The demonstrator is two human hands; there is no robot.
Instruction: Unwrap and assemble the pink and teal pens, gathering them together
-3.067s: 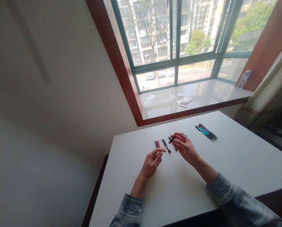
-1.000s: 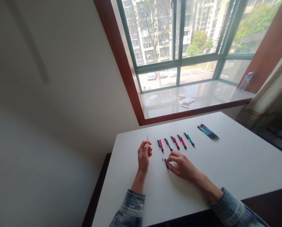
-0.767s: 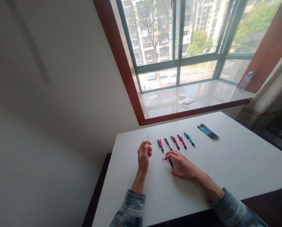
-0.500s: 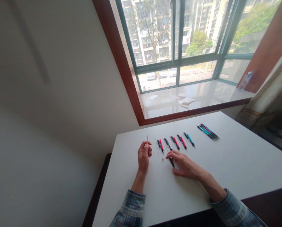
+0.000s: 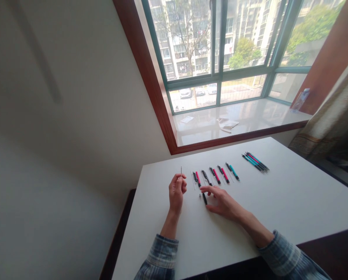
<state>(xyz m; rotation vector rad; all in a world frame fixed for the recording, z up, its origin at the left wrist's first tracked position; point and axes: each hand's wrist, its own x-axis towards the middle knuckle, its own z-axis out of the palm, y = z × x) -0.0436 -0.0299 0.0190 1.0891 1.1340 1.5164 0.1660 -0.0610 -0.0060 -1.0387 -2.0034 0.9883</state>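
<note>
One black piece lies by the fingers of the right hand

The black piece is a short pen part, and it lies on the white table. It sits in the gap between the thumb and the pointing finger. The pointing finger is by its far end, and the thumb is by its near end. These two are part way open, about as wide apart as the piece is long. The fingers look very close to it, but I cannot tell if they pinch it or only touch it. The other fingers of that hand are a bit bent.

The left hand is closed up like a loose fist. It has hold of a thin rod, which stands up straight and pokes out above the fingers.

A tiny gray bit lies on the table between the two hands. It is just to the left of the black piece, near the right pointing finger, and no finger is on it.

Just past the right fingertips is a row of pen parts. They are black, pink and blue-green, with thin clear sticks beside them. Much farther past the right fingers, off to the right, some whole pens lie side by side in a neat bunch.
</note>
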